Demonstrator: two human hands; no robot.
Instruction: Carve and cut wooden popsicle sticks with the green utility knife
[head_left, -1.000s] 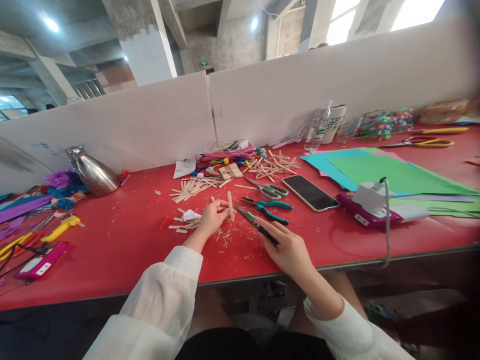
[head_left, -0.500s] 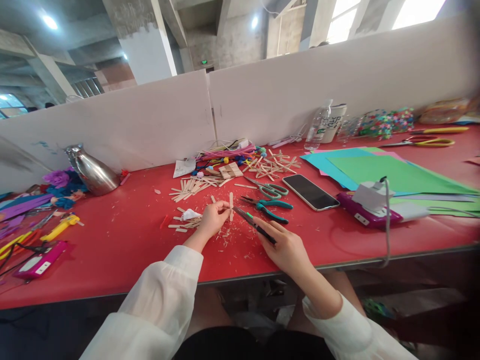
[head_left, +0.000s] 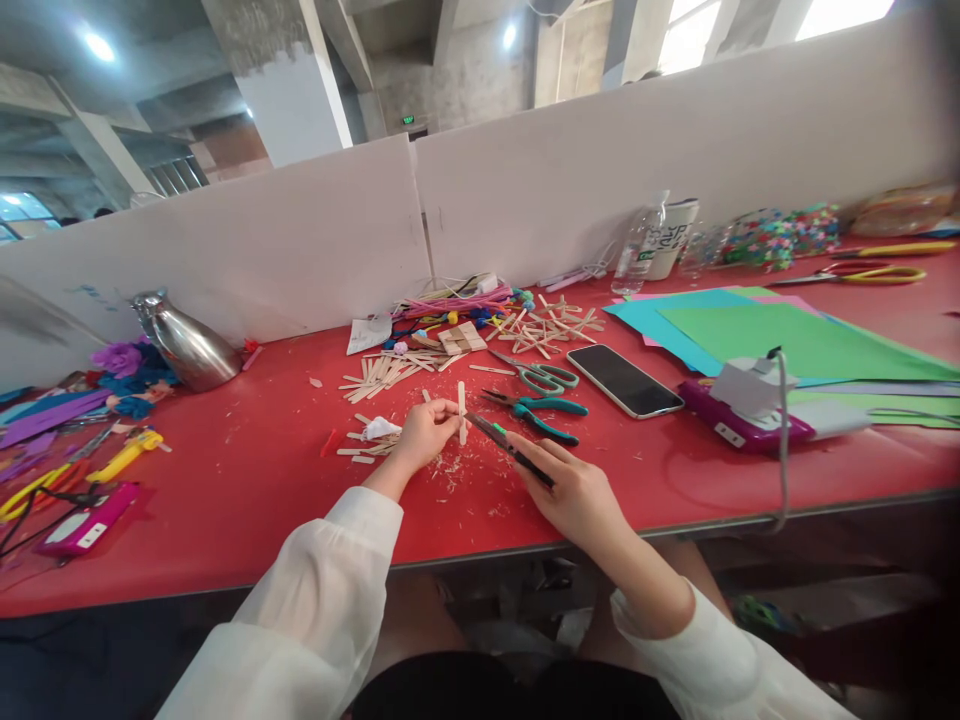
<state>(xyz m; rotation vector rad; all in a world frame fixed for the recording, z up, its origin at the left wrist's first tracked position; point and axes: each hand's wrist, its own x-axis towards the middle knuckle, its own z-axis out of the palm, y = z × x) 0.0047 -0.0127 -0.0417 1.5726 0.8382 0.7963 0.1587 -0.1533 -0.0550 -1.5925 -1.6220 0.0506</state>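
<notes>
The right hand (head_left: 581,492) wraps its fingers around a utility knife (head_left: 531,465), its tip at the wooden stick (head_left: 462,410) that the left hand (head_left: 422,437) pinches upright above the red table (head_left: 262,480), strewn with shavings (head_left: 450,472). Farther back are a steel jug (head_left: 191,345), clear bottle (head_left: 637,255) and cup (head_left: 667,250) with illegible lettering (head_left: 679,235); beyond the white partition (head_left: 300,240), a green sign (head_left: 408,120) in the concrete room (head_left: 450,105) is too small to read.

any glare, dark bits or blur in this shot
Head view: upper-right windows blown out, ceiling lights flaring; head view: dim beneath the table, far-right edge dark and blurred; head view: stick readable, shavings too small to make out finely.
</notes>
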